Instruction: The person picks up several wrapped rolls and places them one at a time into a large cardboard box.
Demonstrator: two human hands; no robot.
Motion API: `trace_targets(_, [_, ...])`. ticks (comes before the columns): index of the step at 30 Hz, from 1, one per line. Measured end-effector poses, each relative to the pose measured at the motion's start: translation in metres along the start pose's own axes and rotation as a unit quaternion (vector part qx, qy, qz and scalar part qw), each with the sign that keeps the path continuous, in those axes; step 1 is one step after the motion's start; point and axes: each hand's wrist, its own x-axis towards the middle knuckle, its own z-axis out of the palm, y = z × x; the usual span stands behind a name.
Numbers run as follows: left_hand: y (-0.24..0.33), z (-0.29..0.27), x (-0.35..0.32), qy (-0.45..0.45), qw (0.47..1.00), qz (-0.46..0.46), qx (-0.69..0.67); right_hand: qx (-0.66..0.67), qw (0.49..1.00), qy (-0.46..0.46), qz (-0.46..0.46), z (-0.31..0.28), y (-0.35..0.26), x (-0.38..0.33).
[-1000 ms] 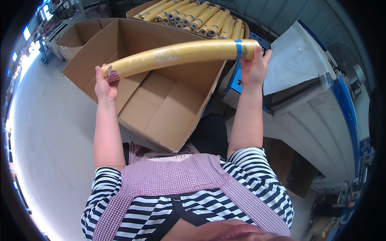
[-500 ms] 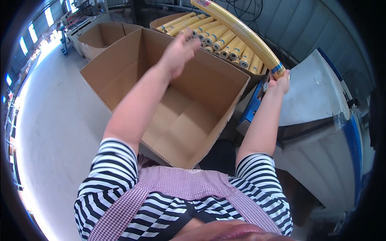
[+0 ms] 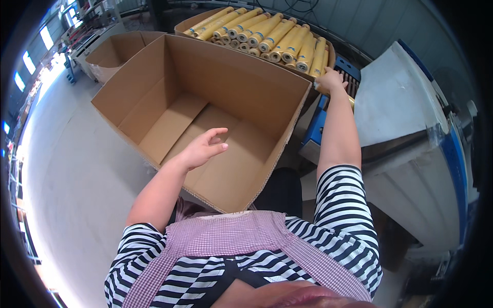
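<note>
My left hand hovers over a large open cardboard box, palm turned inward and fingers apart, holding nothing. The bare inner floor of the box shows beneath it. My right hand reaches to the far right, by the right end of a second carton packed with yellow rolls. Its fingers are spread, and I see nothing gripped in them. Whether its fingertips touch the nearest roll or the carton edge, I cannot tell. Just under the right wrist a bit of yellow shows.
A blue-framed machine with a pale sheet over it stands close on the right. Another open carton sits at the far left, on grey floor. Behind the rolls rises a corrugated wall with dark cables.
The long yellow roll my right hand held up has left that hand and now lies among the others. My left hand has drawn back toward me from the rolls.
</note>
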Motion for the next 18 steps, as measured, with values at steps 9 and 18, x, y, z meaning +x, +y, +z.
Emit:
trace_targets(9, [0.017,0.016,0.005,-0.069,0.995,0.052,0.045,-0.129,0.986,-0.055,-0.094,0.0,0.084,-0.004])
trace_targets(18, [0.078,0.017,0.059,0.184,0.897,0.394,-0.083,0.094,0.845,0.162,-0.501,-0.046,-0.09,-0.138])
